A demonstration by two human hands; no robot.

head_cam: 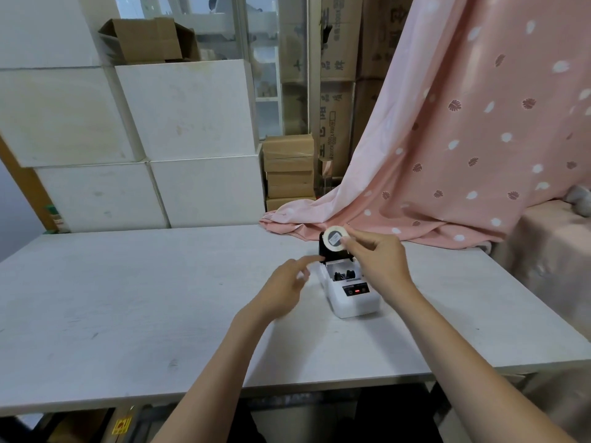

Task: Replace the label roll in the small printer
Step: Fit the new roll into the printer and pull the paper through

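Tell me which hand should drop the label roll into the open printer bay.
Right. The right hand already pinches the label roll just above the printer, whose lid stands open. The left hand holds nothing and sits beside the printer, so it looks better suited to steadying the lid or body.

Printer on table, label roll above its open lid, boxes behind.

table left bare, curtain crowds printer

Single head view, looking forward-down over table, hands near.
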